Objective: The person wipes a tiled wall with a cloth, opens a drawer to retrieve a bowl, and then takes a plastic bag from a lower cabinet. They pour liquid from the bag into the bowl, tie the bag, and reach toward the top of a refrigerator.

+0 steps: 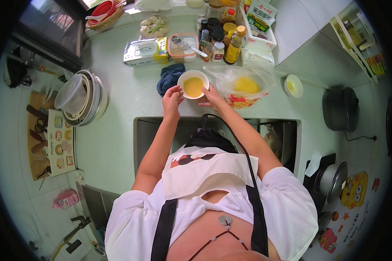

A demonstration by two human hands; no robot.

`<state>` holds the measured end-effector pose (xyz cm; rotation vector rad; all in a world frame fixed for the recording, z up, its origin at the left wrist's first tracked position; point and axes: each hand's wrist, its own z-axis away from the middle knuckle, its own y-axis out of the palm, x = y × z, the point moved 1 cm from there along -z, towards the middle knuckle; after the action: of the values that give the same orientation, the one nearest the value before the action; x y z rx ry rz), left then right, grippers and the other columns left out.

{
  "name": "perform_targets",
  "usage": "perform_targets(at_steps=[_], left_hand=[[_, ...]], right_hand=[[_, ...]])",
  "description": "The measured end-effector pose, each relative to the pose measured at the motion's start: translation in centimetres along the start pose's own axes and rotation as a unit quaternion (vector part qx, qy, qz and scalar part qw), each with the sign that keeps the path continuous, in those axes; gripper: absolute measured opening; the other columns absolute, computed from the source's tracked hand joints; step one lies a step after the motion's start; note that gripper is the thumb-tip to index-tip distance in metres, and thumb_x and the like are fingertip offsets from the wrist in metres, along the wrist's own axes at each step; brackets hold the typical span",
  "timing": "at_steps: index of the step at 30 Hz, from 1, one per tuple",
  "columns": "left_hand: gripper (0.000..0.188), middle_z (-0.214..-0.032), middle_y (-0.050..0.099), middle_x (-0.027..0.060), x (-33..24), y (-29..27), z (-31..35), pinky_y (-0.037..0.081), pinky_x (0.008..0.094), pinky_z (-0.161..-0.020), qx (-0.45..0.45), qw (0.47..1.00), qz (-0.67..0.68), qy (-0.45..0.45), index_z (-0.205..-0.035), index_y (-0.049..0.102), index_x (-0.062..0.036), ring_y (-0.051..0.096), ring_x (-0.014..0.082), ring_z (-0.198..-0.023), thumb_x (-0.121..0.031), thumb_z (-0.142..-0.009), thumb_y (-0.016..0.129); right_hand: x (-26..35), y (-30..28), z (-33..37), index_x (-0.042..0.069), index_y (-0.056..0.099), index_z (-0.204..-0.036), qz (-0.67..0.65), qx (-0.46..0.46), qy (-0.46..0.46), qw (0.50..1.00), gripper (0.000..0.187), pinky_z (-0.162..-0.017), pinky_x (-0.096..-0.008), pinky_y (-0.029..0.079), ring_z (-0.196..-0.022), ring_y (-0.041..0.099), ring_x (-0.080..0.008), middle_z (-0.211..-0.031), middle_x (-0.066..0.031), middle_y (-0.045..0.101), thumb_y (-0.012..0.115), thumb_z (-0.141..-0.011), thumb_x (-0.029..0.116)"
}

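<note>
A white bowl (180, 81) of fine yellow grain (193, 87) is between my hands at the far side of the counter. My right hand (213, 97) grips it from the right, thumb at the rim and fingers below. My left hand (173, 97) has its fingers curled against the bowl's left rim. Just behind and left of the bowl lies a crumpled dark blue cloth (171, 77). On the right, near my right hand, rests a clear plastic bag (265, 82) with a yellow mass (247, 85) inside.
Sauce bottles (235, 45), a lidded container with a spoon (183, 47) and a wipes pack (146, 52) line the back. Stacked basins (85, 98) stand left. A small white bowl (293, 86) and a black pot (340, 108) are right. An open recess (299, 143) lies before me.
</note>
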<state>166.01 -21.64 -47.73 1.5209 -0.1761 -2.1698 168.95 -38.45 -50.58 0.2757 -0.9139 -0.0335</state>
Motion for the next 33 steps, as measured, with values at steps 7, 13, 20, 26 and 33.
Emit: perform_targets(at_steps=[7,13,20,26,33], left_hand=[[0.023,-0.093,0.059,0.0077,1.4,5.0,1.2,0.049,0.0258,-0.069,0.135,0.988,-0.022,-0.074,-0.102,0.055,-0.0006,0.058,0.0135,-0.078,-0.005,-0.082,0.045],[0.05,-0.11,0.053,0.0106,5.4,9.6,2.0,0.036,0.0296,-0.089,0.239,0.937,-0.24,-0.09,-0.117,0.045,0.0018,0.048,0.0181,-0.103,-0.025,-0.078,0.06],[0.083,-0.116,0.042,0.0235,6.3,16.3,0.1,0.032,0.0411,-0.092,0.176,0.86,-0.394,0.272,-0.125,0.026,0.0041,0.041,0.0363,-0.107,-0.023,-0.061,0.072],[0.063,-0.1,0.052,0.0178,5.8,20.0,-1.2,0.04,0.0342,-0.08,0.102,0.892,-0.336,0.284,-0.113,0.037,-0.0003,0.051,0.0296,-0.092,-0.021,-0.064,0.07],[0.03,-0.083,0.056,0.0108,5.4,20.0,0.2,0.042,0.0287,-0.07,0.005,0.911,-0.302,0.281,-0.082,0.053,-0.0005,0.053,0.0203,-0.075,-0.024,-0.071,0.067]], right_hand=[[0.0,-5.6,4.8,0.009,0.036,-0.128,0.085,-0.001,0.001,0.996,0.047,-0.07,-0.0321,0.05,-0.096,0.055,-0.017,-0.123,-0.0055,0.044,0.048,-0.087,0.027],[3.8,-11.6,14.7,0.008,0.059,-0.099,0.18,-0.034,0.044,0.982,0.026,-0.06,-0.0195,0.043,-0.073,0.058,-0.0082,-0.093,-0.0002,0.059,0.05,-0.087,0.028],[7.2,-18.5,12.3,0.008,0.057,-0.093,0.472,-0.326,-0.287,0.767,0.019,-0.061,-0.0325,0.046,-0.068,0.06,-0.0217,-0.094,-0.0053,0.059,0.059,-0.077,0.018],[9.8,-19.4,8.3,0.016,0.05,-0.111,0.612,-0.302,-0.264,0.681,0.04,-0.072,-0.0375,0.046,-0.09,0.057,-0.0267,-0.106,-0.0076,0.054,0.063,-0.073,0.018],[10.6,-24.1,8.3,0.009,0.06,-0.093,0.56,-0.191,-0.243,0.769,0.025,-0.067,-0.0355,0.046,-0.08,0.058,-0.0258,-0.095,-0.0089,0.058,0.065,-0.072,0.021]])
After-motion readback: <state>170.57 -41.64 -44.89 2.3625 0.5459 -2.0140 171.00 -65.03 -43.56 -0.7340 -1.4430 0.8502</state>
